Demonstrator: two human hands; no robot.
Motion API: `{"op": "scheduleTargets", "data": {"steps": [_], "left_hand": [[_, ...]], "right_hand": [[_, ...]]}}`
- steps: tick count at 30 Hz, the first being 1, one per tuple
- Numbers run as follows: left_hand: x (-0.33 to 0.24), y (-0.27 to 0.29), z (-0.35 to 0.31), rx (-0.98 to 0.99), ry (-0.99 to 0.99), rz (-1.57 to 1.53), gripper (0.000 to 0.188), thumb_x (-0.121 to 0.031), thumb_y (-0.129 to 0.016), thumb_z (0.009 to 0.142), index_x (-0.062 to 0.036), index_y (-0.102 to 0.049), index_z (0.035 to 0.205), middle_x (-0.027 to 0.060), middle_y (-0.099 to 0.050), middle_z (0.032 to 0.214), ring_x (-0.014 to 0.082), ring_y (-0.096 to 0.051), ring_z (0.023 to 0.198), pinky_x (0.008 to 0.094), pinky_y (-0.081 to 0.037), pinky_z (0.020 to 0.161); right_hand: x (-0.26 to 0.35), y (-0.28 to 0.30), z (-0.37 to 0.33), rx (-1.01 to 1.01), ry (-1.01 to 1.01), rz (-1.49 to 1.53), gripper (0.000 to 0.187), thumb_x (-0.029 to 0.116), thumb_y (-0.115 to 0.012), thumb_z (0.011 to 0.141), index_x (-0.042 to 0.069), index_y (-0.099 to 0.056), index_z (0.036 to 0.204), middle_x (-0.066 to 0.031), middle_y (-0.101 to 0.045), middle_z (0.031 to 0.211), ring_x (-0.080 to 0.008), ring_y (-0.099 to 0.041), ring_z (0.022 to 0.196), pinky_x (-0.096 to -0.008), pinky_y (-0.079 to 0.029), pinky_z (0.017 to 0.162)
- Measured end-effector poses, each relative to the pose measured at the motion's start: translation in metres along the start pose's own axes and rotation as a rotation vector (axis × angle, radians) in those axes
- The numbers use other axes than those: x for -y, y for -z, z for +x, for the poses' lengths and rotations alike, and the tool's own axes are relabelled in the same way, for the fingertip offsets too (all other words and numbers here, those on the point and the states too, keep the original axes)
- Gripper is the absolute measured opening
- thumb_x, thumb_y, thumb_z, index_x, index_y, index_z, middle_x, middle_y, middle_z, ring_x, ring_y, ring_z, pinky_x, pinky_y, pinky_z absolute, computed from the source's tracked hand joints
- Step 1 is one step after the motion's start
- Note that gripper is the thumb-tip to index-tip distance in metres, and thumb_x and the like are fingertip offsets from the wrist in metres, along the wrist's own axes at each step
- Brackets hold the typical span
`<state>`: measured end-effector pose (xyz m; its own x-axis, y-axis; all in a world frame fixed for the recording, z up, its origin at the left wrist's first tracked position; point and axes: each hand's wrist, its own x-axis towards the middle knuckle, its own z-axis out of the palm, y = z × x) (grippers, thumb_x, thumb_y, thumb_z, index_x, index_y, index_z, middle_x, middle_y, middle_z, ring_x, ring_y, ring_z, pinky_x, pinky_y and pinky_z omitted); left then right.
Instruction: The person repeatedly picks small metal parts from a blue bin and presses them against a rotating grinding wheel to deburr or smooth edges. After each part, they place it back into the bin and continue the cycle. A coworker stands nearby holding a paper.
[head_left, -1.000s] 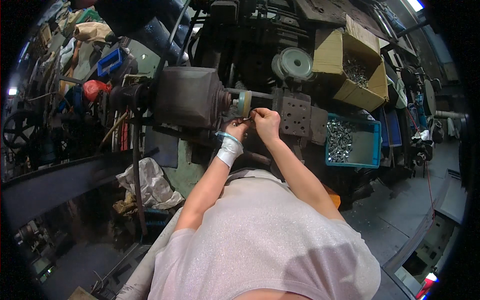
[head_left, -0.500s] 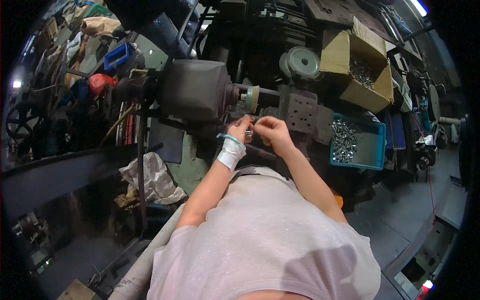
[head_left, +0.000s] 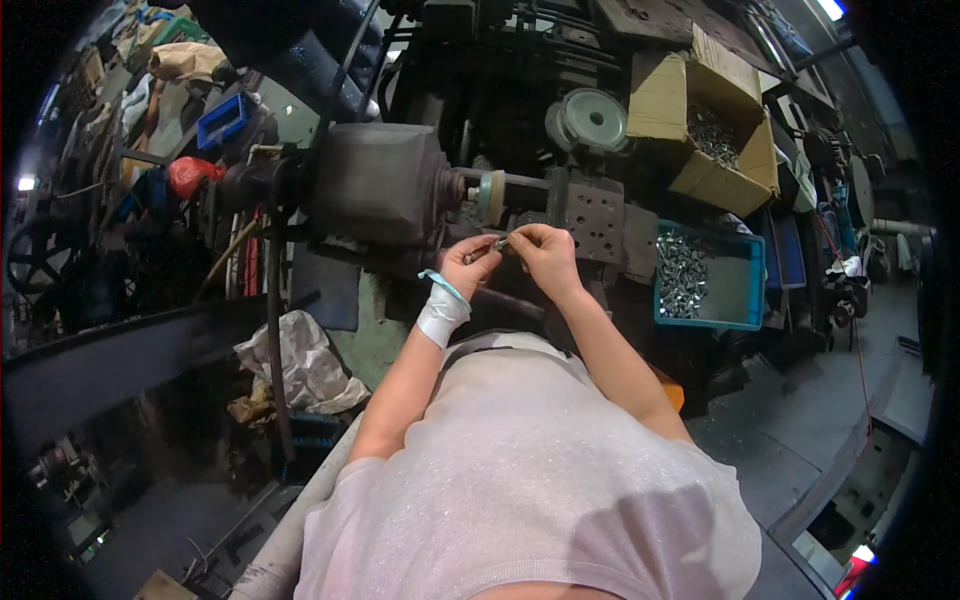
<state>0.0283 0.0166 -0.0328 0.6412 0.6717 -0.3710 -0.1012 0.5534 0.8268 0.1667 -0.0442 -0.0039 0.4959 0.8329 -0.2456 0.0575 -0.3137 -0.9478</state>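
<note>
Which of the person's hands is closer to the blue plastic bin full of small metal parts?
Right. The right hand is just left of the blue plastic bin, beside the grey drilled metal block. The left hand, with its white wrist wrap, is farther left, on the right hand's far side.

The wrist wrap (head_left: 440, 312) is white with a light-blue band above it. The small part (head_left: 497, 244) pinched between both hands is dull grey metal. The machine (head_left: 380, 185) is dark grey, its disc (head_left: 491, 193) pale green. The crate (head_left: 707, 277) is turquoise, filled with silvery parts; the carton (head_left: 700, 125) is tan. The bin (head_left: 222, 118) is blue, the bag (head_left: 190, 175) red, the shirt (head_left: 520, 480) pale grey-white.
</note>
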Motion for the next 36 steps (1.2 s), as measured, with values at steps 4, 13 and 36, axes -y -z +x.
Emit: {"op": "scheduleTargets", "data": {"steps": [4,13,36], "left_hand": [[-0.002,-0.009,0.003,-0.110,-0.089,0.220,0.019,-0.007,-0.062,0.075,-0.0016,-0.060,0.093,-0.0041,-0.052,0.063,0.0021,-0.041,0.051,0.0171,-0.032,0.046],[0.012,-0.005,0.025,-0.203,0.134,0.231,0.014,-0.018,-0.061,0.077,-0.0046,-0.057,0.076,-0.0015,-0.055,0.064,0.0043,-0.045,0.052,0.0191,-0.034,0.045],[0.030,-0.003,0.042,-0.298,0.046,0.214,0.014,-0.010,-0.060,0.072,0.0032,-0.059,0.077,0.0059,-0.059,0.068,0.0119,-0.053,0.058,0.0246,-0.041,0.051]], "right_hand": [[0.000,0.000,0.004,-0.043,0.029,-0.095,0.018,0.014,-0.061,0.075,-0.003,-0.062,0.078,-0.0057,-0.057,0.056,-0.0078,-0.048,0.045,-0.0233,-0.037,0.042],[-0.017,-0.016,0.020,-0.151,-0.109,0.177,0.016,0.009,-0.059,0.075,-0.006,-0.061,0.079,-0.0065,-0.059,0.059,-0.0114,-0.052,0.045,-0.0238,-0.041,0.044],[-0.021,-0.022,0.033,-0.231,-0.036,-0.043,0.015,0.009,-0.059,0.072,-0.004,-0.063,0.079,-0.0130,-0.061,0.063,-0.0140,-0.058,0.056,-0.0275,-0.044,0.053]]}}
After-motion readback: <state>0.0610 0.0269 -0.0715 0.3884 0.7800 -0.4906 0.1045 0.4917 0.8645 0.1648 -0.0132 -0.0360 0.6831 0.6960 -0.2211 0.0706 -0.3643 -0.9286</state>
